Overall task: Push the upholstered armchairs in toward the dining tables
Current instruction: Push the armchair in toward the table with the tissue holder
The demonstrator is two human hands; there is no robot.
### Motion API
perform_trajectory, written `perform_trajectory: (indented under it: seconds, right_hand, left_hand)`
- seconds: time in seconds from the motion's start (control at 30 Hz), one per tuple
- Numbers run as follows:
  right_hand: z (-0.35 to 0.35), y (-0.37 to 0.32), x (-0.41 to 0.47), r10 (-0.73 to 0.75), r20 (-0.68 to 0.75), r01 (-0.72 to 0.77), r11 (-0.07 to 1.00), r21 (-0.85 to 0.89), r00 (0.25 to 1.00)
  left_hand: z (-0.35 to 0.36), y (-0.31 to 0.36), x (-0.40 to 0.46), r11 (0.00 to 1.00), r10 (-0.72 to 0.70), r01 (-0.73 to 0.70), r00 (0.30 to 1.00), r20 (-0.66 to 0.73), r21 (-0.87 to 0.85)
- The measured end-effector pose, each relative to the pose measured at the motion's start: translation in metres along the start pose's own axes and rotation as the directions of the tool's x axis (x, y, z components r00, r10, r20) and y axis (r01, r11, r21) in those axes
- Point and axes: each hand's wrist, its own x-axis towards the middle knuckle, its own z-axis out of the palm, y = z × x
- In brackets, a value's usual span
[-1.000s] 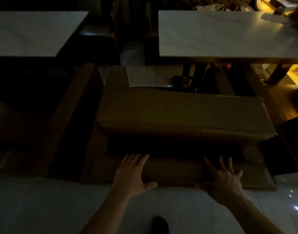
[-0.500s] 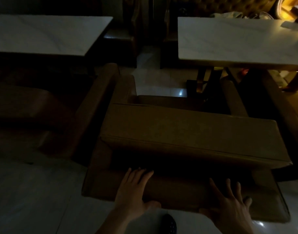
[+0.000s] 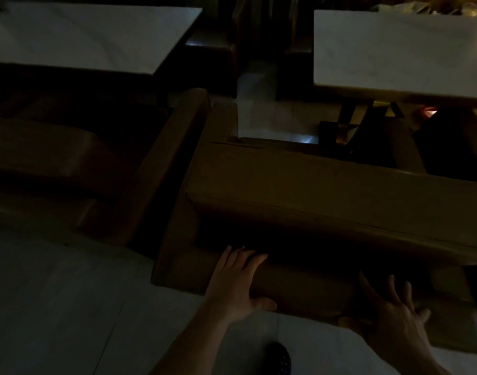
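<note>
A tan upholstered armchair fills the middle of the dim view, its back toward me. My left hand lies flat, fingers spread, on the lower back roll of the chair. My right hand presses the same roll further right, fingers apart. Beyond the chair stands a white marble dining table at the upper right, its dark legs just past the chair's front. A second armchair sits to the left, under another white table.
Pale tiled floor spreads at the lower left. A narrow aisle of floor runs between the two tables. Dark seats stand at the far side of the tables. My shoe shows at the bottom.
The view has swung right to left and forward; the armchair now sits further right and lower in frame. Both hands stay flat on its back roll.
</note>
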Motion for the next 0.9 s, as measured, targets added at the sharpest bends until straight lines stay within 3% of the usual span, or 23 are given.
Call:
perform_trajectory:
  seconds: [0.57,0.9]
  right_hand:
    - [-0.024,0.001,0.053,-0.079,-0.16,0.072,0.996,-0.054,0.984]
    - [-0.017,0.003,0.049,-0.085,-0.228,0.066,0.994,-0.09,0.97]
  left_hand:
    - [-0.017,-0.008,0.061,0.999,-0.021,0.022,1.0,-0.023,0.042]
    - [-0.022,0.018,0.051,0.982,-0.154,0.154,0.988,-0.009,0.112]
